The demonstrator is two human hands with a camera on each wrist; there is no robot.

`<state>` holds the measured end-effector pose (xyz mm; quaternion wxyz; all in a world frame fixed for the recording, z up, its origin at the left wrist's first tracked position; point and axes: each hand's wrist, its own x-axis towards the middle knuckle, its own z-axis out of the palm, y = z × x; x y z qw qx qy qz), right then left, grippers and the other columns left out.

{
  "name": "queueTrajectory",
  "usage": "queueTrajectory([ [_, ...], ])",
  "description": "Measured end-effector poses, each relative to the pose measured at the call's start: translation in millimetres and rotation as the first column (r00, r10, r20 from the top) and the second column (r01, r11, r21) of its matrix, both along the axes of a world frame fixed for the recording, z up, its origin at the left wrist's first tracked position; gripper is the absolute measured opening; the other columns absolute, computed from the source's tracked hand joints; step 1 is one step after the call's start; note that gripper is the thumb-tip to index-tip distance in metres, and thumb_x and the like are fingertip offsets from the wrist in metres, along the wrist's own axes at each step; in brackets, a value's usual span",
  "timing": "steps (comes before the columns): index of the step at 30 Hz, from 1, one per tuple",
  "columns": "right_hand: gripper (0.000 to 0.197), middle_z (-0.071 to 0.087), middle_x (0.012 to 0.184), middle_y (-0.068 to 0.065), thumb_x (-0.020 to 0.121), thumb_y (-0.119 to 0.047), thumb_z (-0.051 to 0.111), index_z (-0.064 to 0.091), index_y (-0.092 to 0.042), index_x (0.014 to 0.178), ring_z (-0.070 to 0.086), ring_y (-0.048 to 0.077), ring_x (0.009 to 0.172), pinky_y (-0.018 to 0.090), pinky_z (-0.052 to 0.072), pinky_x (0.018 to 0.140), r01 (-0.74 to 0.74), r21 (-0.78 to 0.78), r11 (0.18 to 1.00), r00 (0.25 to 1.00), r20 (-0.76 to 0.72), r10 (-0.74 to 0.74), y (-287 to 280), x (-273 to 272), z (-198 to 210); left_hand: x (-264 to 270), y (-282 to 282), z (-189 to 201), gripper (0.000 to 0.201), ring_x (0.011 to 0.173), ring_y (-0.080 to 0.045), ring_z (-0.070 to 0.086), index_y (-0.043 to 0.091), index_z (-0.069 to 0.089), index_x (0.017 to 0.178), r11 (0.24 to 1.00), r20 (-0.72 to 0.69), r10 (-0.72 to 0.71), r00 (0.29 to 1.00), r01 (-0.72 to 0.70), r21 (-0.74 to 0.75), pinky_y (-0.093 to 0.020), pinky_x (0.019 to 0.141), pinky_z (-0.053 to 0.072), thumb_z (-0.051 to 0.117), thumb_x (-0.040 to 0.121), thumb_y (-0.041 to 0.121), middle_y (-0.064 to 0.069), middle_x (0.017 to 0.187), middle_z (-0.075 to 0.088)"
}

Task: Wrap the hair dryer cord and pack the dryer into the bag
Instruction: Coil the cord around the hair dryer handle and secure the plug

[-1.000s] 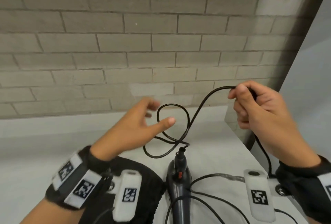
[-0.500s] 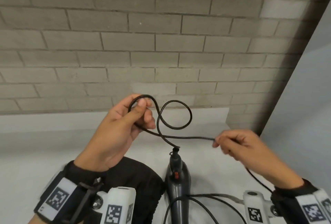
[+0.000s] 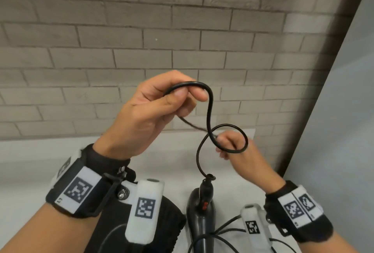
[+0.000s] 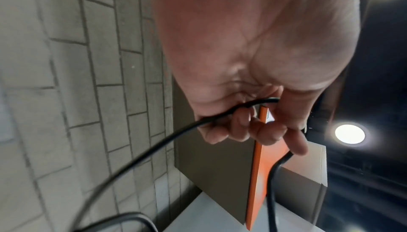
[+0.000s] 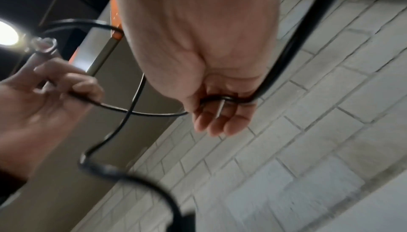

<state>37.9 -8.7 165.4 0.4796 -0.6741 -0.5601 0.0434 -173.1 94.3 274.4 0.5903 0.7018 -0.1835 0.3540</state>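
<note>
The dark grey hair dryer (image 3: 202,216) lies on the white counter (image 3: 40,171), its handle end pointing at the wall. Its black cord (image 3: 209,111) rises from the handle in an S-shaped curl. My left hand (image 3: 182,95) pinches the top bend of the cord between thumb and fingers, raised in front of the wall. Lower and to the right, my right hand (image 3: 224,143) grips the cord where a small loop crosses it. The left wrist view shows my left hand (image 4: 253,124) curled round the cord (image 4: 154,145). The black bag (image 3: 162,224) lies under my left wrist.
A grey brick wall (image 3: 101,60) backs the counter, and a pale side panel (image 3: 344,131) closes the right. More cord (image 3: 226,230) trails over the counter by the dryer handle. An orange-edged panel (image 4: 257,174) appears in the left wrist view.
My left hand has lifted the cord's bend higher. My right hand has moved up and left along the cord to the small loop, so the two hands are closer together.
</note>
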Motion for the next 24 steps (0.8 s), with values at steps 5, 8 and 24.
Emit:
queueTrajectory([
  [5, 0.022, 0.062, 0.067, -0.003, 0.103, -0.012, 0.042, 0.061, -0.009, 0.092, 0.055, 0.015, 0.054, 0.028, 0.05, 0.052, 0.088, 0.35, 0.933, 0.962, -0.273, 0.011, -26, 5, 61, -7, 20, -5, 0.014, 0.104, -0.013, 0.057, 0.024, 0.074, 0.095, 0.991, 0.08, 0.128, 0.989, -0.131, 0.032, -0.024, 0.096, 0.039, 0.067, 0.085, 0.031, 0.003, 0.103, 0.068],
  [8, 0.021, 0.062, 0.063, -0.004, 0.104, -0.015, 0.041, 0.058, -0.012, 0.092, 0.051, 0.013, 0.05, 0.024, 0.048, 0.048, 0.084, 0.506, 0.859, 0.954, -0.289, 0.077, -51, 1, 97, -2, 27, -18, 0.024, 0.111, -0.015, 0.053, 0.027, 0.07, 0.103, 0.951, -0.024, 0.276, 0.961, -0.277, -0.134, -0.033, 0.1, 0.035, 0.061, 0.081, 0.022, 0.0, 0.114, 0.063],
  [24, 0.039, 0.042, 0.046, -0.013, 0.103, -0.032, 0.037, 0.056, -0.027, 0.07, 0.03, 0.003, 0.037, 0.014, 0.033, 0.039, 0.128, 0.551, 0.825, 0.917, -0.382, 0.113, -120, 54, 116, 27, 18, -63, 0.027, 0.039, -0.007, 0.031, 0.009, 0.063, 0.084, 0.822, -0.424, -0.169, 0.89, -0.11, -0.559, -0.026, 0.052, 0.039, 0.051, 0.097, 0.029, 0.006, 0.052, 0.032],
])
